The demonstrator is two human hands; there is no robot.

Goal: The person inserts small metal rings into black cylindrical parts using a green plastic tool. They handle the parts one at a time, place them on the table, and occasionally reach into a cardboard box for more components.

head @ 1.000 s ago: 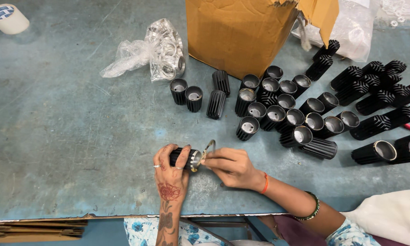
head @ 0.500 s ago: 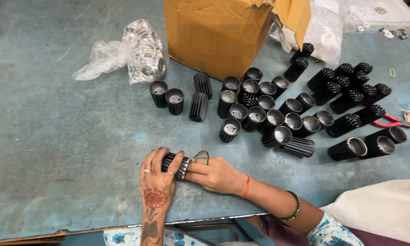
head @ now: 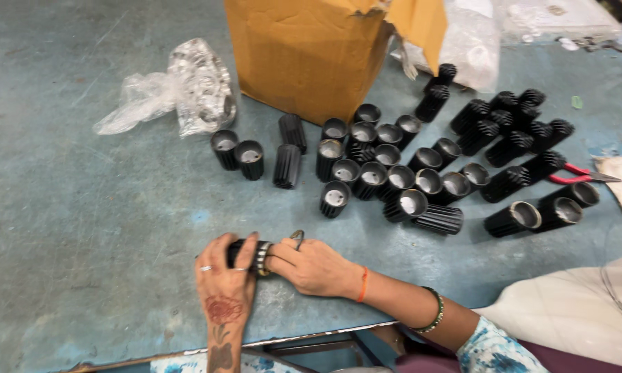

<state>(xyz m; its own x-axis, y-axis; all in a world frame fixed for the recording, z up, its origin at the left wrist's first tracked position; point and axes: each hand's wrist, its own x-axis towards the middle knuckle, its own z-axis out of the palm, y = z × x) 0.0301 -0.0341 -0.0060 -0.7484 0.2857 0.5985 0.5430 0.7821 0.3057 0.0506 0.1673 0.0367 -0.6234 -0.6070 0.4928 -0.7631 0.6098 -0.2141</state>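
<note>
My left hand (head: 226, 283) is closed around a black ribbed cylinder (head: 245, 250) that lies on its side on the blue-green table (head: 83, 228) near the front edge. My right hand (head: 311, 266) presses against the cylinder's right end, where a silvery ring (head: 262, 257) shows between the two hands. A small metal loop (head: 298, 238) sticks up above my right hand's fingers. Most of the cylinder is hidden by the hands.
Several black ribbed cylinders (head: 400, 173) stand and lie in a group across the middle and right. Behind them is a brown cardboard box (head: 311, 52). A crumpled clear plastic bag (head: 186, 86) lies at left. Red-handled pliers (head: 580, 174) lie at far right.
The view has shifted, so everything sits a little further left and lower in the picture. Both hands stay together on the same cylinder; the grip looks the same.
</note>
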